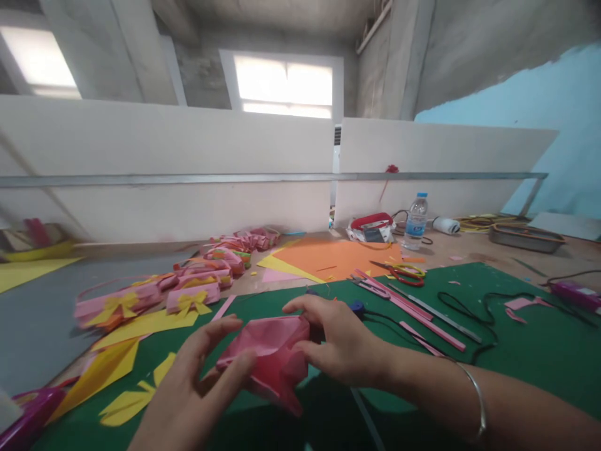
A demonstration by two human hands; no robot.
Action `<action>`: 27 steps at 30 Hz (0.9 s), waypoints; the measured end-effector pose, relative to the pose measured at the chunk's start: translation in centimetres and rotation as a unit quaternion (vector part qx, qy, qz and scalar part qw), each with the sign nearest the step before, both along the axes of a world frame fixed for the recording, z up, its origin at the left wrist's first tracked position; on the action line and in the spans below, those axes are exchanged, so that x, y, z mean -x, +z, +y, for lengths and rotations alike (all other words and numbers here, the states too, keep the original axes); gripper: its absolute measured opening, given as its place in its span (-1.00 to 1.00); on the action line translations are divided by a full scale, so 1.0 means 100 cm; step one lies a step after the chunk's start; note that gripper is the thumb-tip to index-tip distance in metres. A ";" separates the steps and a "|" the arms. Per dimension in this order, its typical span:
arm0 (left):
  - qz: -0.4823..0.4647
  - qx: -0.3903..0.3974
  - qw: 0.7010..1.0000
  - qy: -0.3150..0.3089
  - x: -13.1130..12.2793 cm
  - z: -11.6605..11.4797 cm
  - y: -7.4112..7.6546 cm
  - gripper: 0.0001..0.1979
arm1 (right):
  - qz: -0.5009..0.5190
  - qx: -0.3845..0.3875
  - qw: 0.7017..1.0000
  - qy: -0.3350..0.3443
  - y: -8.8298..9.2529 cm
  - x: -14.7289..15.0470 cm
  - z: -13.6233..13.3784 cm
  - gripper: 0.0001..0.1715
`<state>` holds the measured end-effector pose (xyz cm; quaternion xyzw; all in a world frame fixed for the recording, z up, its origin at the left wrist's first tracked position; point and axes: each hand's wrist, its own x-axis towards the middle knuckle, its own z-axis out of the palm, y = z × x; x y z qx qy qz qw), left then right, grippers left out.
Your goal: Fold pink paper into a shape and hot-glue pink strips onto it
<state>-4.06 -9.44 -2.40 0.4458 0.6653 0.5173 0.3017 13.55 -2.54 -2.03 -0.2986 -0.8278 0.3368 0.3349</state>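
Observation:
Between both hands, just over the green cutting mat [507, 282], is a folded pink paper shape [277, 351] with a hollow side turned toward me. My left hand [197, 369] grips its left edge, with the thumb on the near face and the fingers behind. On the right side, my right hand [338, 341] pinches the paper between thumb and fingers. A yellow paper bow cut-out [136, 398] lies on the mat to the left of my left hand. Past my right hand are pink paper strips [413, 310] and a blue-tipped tool with a black cord [357, 308].
Pink paper bags with yellow bows [192, 297] line the left side. Orange paper [328, 257], scissors [404, 272] and a water bottle [416, 222] stand or lie farther back. A metal tray [526, 239] sits at the right rear, before a white partition [164, 150].

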 end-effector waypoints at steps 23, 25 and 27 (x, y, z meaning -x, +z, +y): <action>-0.196 0.101 0.964 -0.149 0.015 0.061 0.003 -0.88 | -0.412 -0.152 0.894 -0.088 0.007 -0.063 0.045 -0.58; -0.182 0.089 0.966 -0.163 0.018 0.063 0.003 -0.88 | -0.466 -0.159 0.862 -0.117 -0.005 -0.061 0.049 -0.59; -0.182 0.081 0.965 -0.173 0.020 0.062 0.001 -0.89 | -0.482 -0.169 0.850 -0.127 -0.016 -0.054 0.052 -0.58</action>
